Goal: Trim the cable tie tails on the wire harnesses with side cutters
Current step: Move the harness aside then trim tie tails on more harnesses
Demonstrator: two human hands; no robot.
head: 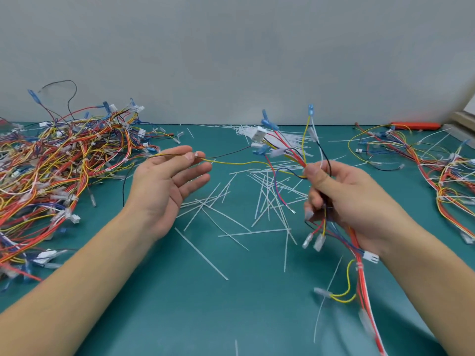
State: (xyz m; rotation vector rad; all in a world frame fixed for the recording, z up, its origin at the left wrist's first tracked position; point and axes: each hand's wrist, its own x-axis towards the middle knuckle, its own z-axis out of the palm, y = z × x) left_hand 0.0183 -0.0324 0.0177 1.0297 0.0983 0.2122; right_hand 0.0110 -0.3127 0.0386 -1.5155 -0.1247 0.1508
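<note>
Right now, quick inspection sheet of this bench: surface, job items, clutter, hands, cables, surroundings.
Surface: teal mat, bare patch near the front edge.
Job's things: wire harness held up between both hands; big harness pile at left, smaller harness pile at right. Side cutters: nothing seen.
Clutter: cut white cable tie tails strewn across the mat centre.
Hands: left hand pinches a yellow and black wire pair at a small white tie, other fingers straight; right hand grips the harness trunk.
Cables: harness branches with white connector hang below the right hand.
Surroundings: grey wall behind; orange object at the back right, unidentifiable.
</note>
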